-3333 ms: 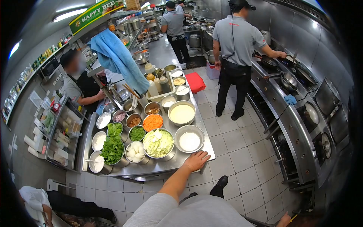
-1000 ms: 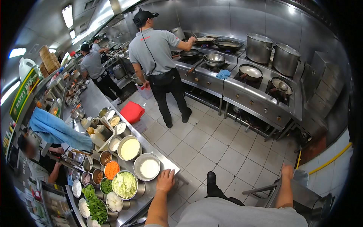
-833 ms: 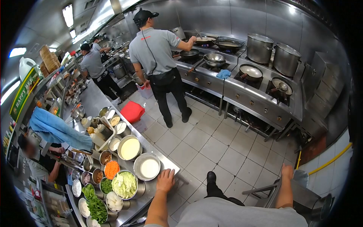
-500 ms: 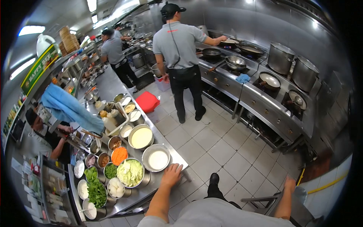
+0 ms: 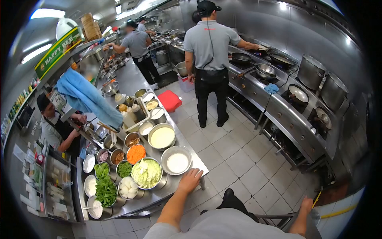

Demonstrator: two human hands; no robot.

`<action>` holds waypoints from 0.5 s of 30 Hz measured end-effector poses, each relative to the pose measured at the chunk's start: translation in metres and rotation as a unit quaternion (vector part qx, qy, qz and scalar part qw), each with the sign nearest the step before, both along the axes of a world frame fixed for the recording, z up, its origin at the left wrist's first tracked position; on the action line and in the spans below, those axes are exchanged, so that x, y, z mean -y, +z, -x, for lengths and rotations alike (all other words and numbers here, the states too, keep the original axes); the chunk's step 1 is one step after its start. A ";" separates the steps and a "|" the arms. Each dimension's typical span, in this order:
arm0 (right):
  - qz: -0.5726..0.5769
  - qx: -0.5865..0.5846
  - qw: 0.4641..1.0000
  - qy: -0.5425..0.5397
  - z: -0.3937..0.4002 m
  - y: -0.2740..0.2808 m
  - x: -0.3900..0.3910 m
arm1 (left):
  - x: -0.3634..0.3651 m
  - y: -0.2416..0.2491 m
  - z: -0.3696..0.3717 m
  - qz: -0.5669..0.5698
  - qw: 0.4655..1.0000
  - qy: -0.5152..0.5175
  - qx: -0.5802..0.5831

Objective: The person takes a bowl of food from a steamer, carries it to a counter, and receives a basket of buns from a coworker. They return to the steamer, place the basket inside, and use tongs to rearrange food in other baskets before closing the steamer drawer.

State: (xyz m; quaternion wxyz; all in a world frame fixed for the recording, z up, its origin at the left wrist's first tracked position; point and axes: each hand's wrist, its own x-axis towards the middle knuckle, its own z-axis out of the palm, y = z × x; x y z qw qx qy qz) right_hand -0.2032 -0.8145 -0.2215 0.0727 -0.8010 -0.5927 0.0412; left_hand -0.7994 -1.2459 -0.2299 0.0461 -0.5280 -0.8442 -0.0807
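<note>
My left hand (image 5: 190,180) lies on the near corner of the steel counter (image 5: 197,162), fingers stretched out and nothing in them. Right beside it stands a steel bowl of white liquid (image 5: 178,163). Behind that is a bowl of pale yellow liquid (image 5: 162,137). Shredded cabbage (image 5: 147,173) fills a round container to the left of the hand. At the lower right my right hand (image 5: 307,204) is by a metal stand (image 5: 296,215); its fingers are too small and partly hidden to make out.
Containers of grated carrot (image 5: 136,154), chopped greens (image 5: 124,169) and leafy greens (image 5: 106,192) crowd the counter. A blue towel (image 5: 89,97) hangs over it. A co-worker (image 5: 211,47) stands at the stove (image 5: 274,101), reaching to a pan. Tall pots (image 5: 311,71) and a red stool (image 5: 170,100) are around.
My view has turned left, so the scene sits further right. A far co-worker now stretches an arm toward the shelf. My left hand stays on the counter corner.
</note>
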 end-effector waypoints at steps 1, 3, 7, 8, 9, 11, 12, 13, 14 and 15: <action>-0.025 0.017 0.999 0.038 0.002 0.001 0.004 | 0.002 0.005 -0.002 -0.022 1.000 -0.008 0.002; -0.083 0.070 0.979 0.174 0.041 0.006 0.023 | 0.001 0.000 0.002 -0.027 1.000 -0.004 -0.013; -0.173 -0.075 0.858 0.478 0.169 -0.017 0.053 | 0.002 -0.010 0.001 0.014 1.000 0.014 0.018; -0.156 -0.152 0.821 0.527 0.211 -0.021 0.055 | 0.001 -0.011 0.001 0.019 0.999 0.022 0.016; -0.171 -0.150 0.792 0.566 0.257 -0.014 0.060 | -0.001 -0.011 0.005 0.014 0.999 0.033 0.012; -0.165 -0.229 0.736 0.615 0.351 -0.007 0.054 | 0.001 -0.013 0.000 0.014 1.000 0.023 0.010; -0.123 -0.253 0.725 0.628 0.391 0.003 0.044 | 0.002 -0.012 -0.004 0.017 0.999 0.035 0.011; -0.082 -0.277 0.709 0.643 0.427 0.016 0.035 | 0.001 -0.009 -0.005 0.024 0.999 0.040 0.021; -0.082 -0.316 0.704 0.631 0.459 0.030 0.022 | 0.001 -0.007 -0.005 0.026 0.998 0.050 0.029; -0.081 -0.355 0.695 0.620 0.486 0.041 0.012 | 0.001 -0.005 -0.008 0.022 0.997 0.075 0.027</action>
